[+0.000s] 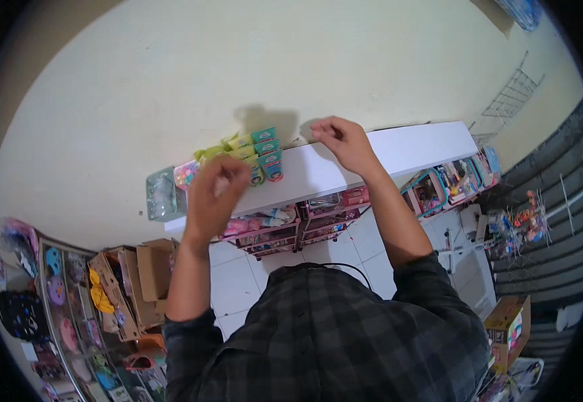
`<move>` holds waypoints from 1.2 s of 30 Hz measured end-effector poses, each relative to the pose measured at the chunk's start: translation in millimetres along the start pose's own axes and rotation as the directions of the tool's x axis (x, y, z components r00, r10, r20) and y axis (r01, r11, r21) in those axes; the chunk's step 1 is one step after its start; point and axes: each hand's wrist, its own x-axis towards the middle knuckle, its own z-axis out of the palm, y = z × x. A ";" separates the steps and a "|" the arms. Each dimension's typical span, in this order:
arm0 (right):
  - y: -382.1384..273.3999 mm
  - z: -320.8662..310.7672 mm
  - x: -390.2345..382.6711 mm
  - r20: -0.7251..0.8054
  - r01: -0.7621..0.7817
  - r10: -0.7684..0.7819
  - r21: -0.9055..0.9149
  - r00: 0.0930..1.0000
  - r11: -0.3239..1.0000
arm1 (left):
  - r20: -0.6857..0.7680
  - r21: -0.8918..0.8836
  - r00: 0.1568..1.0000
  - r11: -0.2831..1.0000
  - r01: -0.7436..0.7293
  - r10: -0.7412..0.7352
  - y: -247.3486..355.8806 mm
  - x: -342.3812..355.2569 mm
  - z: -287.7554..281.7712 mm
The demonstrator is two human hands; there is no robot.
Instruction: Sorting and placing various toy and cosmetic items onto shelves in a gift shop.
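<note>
My left hand (212, 197), somewhat blurred, hovers over the left part of a white shelf top (399, 151). Its fingers are bent, with a gap between them and the thumb and no held thing visible. Just beyond it stand several green and teal tubes or pouches (271, 161) in rows against the wall, partly hidden by the hand. My right hand (345, 144) is raised over the middle of the shelf, fingers loosely curved, thumb apart, nothing seen in it. A clear greenish plastic box (163, 195) sits at the left end, beside a pack of colourful small items (184, 175).
Pink racks of packed goods (275, 231) stand under the shelf, with teal-rimmed baskets (432, 191) to the right. Cardboard boxes (154, 268) and a glass display case (70, 295) are at left. A metal stand (456, 251) and another carton (506, 331) are at right.
</note>
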 end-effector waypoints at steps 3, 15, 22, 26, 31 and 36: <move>16.3 -25.1 -48.3 0.076 -0.190 0.178 0.207 0.981 0.960 | 0.392 -0.410 0.880 0.806 0.427 -0.267 -3.1 -50.8 19.4; 207.0 -60.9 -179.5 -0.127 -0.596 0.663 0.340 0.738 0.728 | 0.199 -0.253 0.595 0.545 0.799 -0.779 -168.3 -205.7 225.2; 359.3 -73.3 -187.1 -0.199 -0.642 0.647 0.098 0.736 0.761 | -0.105 -0.349 0.702 0.687 0.638 -0.705 -198.9 -170.1 309.9; 329.7 -61.5 -153.0 0.183 -0.744 0.725 0.264 0.664 0.614 | -0.283 -0.353 0.646 0.703 0.617 -0.709 -227.8 -174.5 299.8; 342.9 -74.4 -158.2 0.320 -0.770 0.703 0.344 0.634 0.538 | -0.191 -0.331 0.632 0.655 0.679 -0.751 -189.7 -135.6 308.9; 358.7 -76.2 -155.3 0.379 -0.748 0.645 0.362 0.663 0.556 | -0.202 -0.278 0.627 0.658 0.700 -0.752 -179.3 -137.9 315.4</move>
